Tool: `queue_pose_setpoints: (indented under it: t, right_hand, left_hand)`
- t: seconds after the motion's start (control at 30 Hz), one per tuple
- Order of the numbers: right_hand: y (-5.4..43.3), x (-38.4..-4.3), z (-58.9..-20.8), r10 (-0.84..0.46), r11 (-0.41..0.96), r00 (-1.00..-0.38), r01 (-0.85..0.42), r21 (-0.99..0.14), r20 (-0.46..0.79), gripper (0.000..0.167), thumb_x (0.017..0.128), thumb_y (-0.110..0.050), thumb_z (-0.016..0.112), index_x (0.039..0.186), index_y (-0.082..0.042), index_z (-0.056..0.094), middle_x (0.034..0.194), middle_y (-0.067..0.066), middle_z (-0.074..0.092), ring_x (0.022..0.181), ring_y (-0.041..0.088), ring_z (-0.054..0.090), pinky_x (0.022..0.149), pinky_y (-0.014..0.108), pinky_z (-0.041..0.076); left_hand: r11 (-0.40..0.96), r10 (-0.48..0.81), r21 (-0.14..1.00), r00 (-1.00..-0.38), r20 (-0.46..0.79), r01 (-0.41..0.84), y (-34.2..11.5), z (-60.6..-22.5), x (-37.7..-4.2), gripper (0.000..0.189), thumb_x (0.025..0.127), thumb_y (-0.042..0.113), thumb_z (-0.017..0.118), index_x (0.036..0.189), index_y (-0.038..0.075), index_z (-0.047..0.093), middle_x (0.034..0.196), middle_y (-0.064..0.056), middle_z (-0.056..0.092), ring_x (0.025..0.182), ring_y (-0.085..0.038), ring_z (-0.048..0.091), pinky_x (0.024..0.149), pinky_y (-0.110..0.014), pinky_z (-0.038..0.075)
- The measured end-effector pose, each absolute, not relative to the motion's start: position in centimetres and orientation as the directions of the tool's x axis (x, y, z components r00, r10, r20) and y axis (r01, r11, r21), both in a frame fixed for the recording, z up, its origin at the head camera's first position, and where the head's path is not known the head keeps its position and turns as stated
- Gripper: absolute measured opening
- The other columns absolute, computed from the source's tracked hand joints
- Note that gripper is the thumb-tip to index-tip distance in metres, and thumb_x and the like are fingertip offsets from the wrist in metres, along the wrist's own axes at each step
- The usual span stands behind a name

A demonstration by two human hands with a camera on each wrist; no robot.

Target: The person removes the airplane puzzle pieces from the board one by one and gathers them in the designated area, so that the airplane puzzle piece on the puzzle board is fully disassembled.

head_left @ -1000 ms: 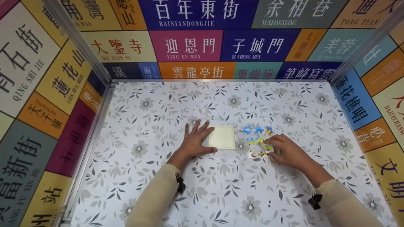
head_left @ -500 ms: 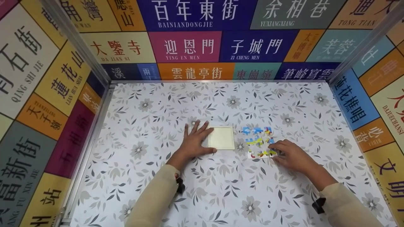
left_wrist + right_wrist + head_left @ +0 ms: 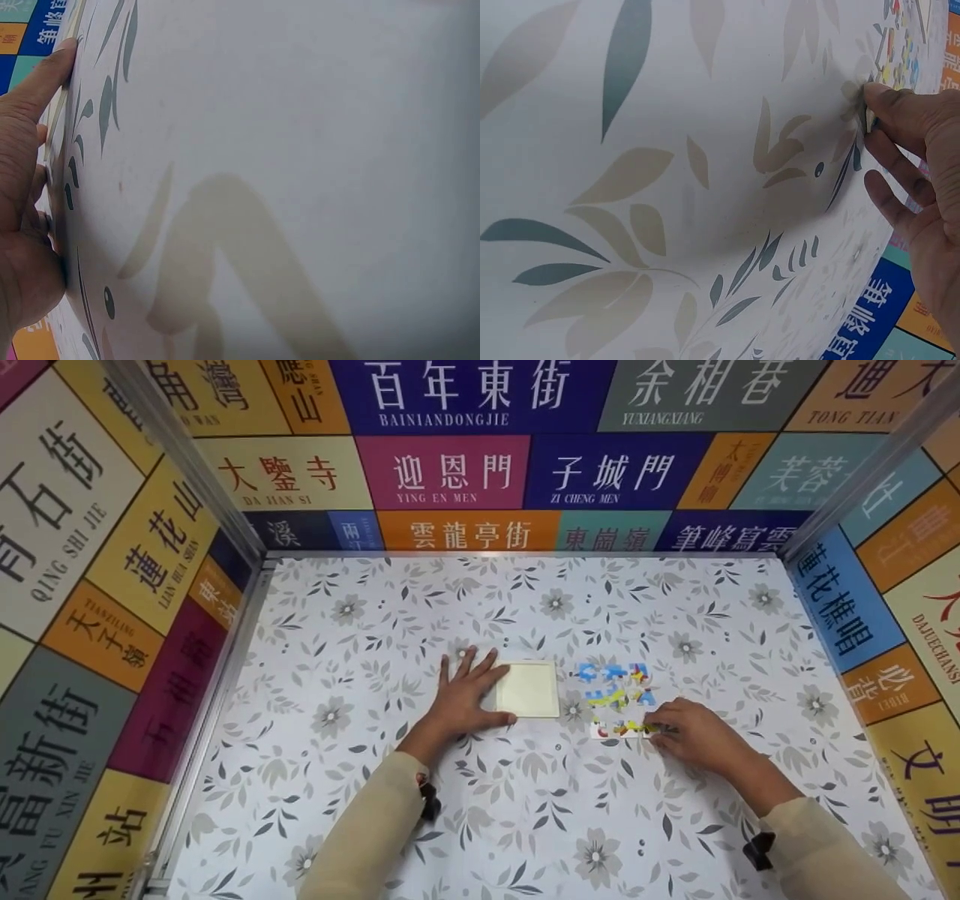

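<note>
A shallow cream square tray [image 3: 528,690] lies flat on the table, with a raised rim. My left hand [image 3: 465,697] rests spread over its left side, index fingertip and thumb at the tray's edge. To the tray's right lie several colourful jigsaw puzzle pieces [image 3: 613,670] in loose rows, blue at the far side, yellow and white nearer. At their near right corner, my right hand [image 3: 694,735] pinches one small jigsaw puzzle piece [image 3: 870,118] between thumb and index finger; its picture is mostly hidden. The other fingers are loosely bent in the right wrist view.
A white cloth with grey flowers and leaves covers the table [image 3: 390,615]. Panels with large Chinese lettering [image 3: 442,472] wall it in at the back, left and right. Metal rails run along the table's edges.
My right hand has drawn back from the middle of the puzzle pieces toward their near right corner, leaving a gap between the nearer rows. The left hand and tray stay put.
</note>
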State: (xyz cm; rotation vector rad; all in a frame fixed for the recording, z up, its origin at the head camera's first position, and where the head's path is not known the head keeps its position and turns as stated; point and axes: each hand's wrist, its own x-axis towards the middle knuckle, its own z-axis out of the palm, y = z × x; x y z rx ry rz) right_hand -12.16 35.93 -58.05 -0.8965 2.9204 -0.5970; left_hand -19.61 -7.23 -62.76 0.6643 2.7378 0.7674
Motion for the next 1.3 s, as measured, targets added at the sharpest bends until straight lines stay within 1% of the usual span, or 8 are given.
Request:
queue_pose_setpoints:
  t: [0.13,0.37,0.47,0.7,0.83,0.97,1.1,1.3]
  right_hand:
    - [36.1,-12.2,-58.2,-0.575,0.737,-0.808,-0.579,-0.349,0.126,0.02,0.087,0.0,0.089,0.104,-0.009,0.085,0.103,0.006,0.082,0.095,0.029,0.073,0.082,0.049,0.062]
    - [36.5,-12.6,-59.3,-0.653,0.625,-0.693,-0.721,-0.298,0.306,0.024,0.075,0.009,0.093,0.089,-0.01,0.087,0.099,0.007,0.081,0.089,0.029,0.073,0.076,0.042,0.061]
    - [36.4,-12.8,-59.4,-0.664,0.61,-0.672,-0.74,-0.284,0.327,0.024,0.073,0.009,0.094,0.088,-0.009,0.087,0.099,0.008,0.081,0.088,0.029,0.072,0.075,0.042,0.061]
    - [36.0,-12.8,-59.3,-0.673,0.63,-0.682,-0.731,-0.262,0.286,0.019,0.078,0.007,0.093,0.089,-0.008,0.087,0.105,0.01,0.079,0.094,0.03,0.071,0.078,0.045,0.064]
    - [35.8,-12.8,-59.0,-0.673,0.633,-0.689,-0.725,-0.272,0.269,0.019,0.079,0.008,0.092,0.089,-0.008,0.087,0.107,0.01,0.077,0.094,0.029,0.07,0.076,0.045,0.064]
    - [35.7,-12.9,-59.2,-0.686,0.625,-0.677,-0.736,-0.261,0.265,0.02,0.078,0.007,0.093,0.088,-0.009,0.086,0.105,0.009,0.074,0.091,0.027,0.066,0.074,0.041,0.061]
    - [35.6,-12.9,-59.2,-0.688,0.63,-0.683,-0.73,-0.266,0.245,0.023,0.078,0.006,0.094,0.087,-0.012,0.085,0.104,0.007,0.071,0.09,0.024,0.061,0.074,0.038,0.058]
    - [35.4,-12.9,-58.8,-0.679,0.64,-0.698,-0.714,-0.284,0.225,0.025,0.077,0.009,0.092,0.086,-0.012,0.083,0.102,0.006,0.07,0.088,0.022,0.058,0.073,0.04,0.056]
  left_hand:
    - [0.76,0.483,0.535,-0.872,-0.082,0.37,-7.0,-62.6,-19.6,0.101,0.09,0.071,0.079,0.173,0.027,0.041,0.186,0.002,0.02,0.176,-0.035,0.003,0.136,-0.07,-0.013]
    - [0.744,0.487,0.559,-0.87,-0.079,0.366,-7.1,-62.4,-19.5,0.099,0.091,0.07,0.079,0.173,0.027,0.042,0.186,0.001,0.021,0.176,-0.036,0.004,0.135,-0.072,-0.013]
    - [0.745,0.483,0.559,-0.872,-0.078,0.363,-7.3,-62.5,-19.4,0.099,0.09,0.069,0.079,0.172,0.027,0.042,0.186,0.001,0.021,0.176,-0.036,0.004,0.135,-0.073,-0.012]
    - [0.755,0.468,0.55,-0.881,-0.072,0.356,-7.5,-62.6,-19.2,0.1,0.089,0.069,0.08,0.172,0.027,0.043,0.186,0.001,0.022,0.176,-0.036,0.005,0.136,-0.072,-0.012]
    - [0.757,0.467,0.547,-0.881,-0.071,0.357,-7.6,-62.6,-19.1,0.1,0.089,0.07,0.08,0.172,0.027,0.043,0.186,0.001,0.021,0.176,-0.036,0.005,0.136,-0.072,-0.012]
    - [0.757,0.465,0.55,-0.882,-0.074,0.353,-7.6,-62.7,-19.0,0.1,0.089,0.07,0.08,0.172,0.027,0.043,0.186,0.001,0.021,0.176,-0.035,0.004,0.135,-0.071,-0.013]
    - [0.75,0.467,0.563,-0.881,-0.078,0.347,-7.7,-62.8,-18.8,0.102,0.088,0.069,0.082,0.172,0.026,0.042,0.186,0.0,0.022,0.176,-0.037,0.004,0.135,-0.072,-0.013]
    - [0.737,0.479,0.575,-0.875,-0.071,0.356,-7.7,-62.5,-19.0,0.106,0.088,0.068,0.082,0.175,0.027,0.037,0.186,-0.001,0.021,0.176,-0.036,0.003,0.135,-0.072,-0.014]
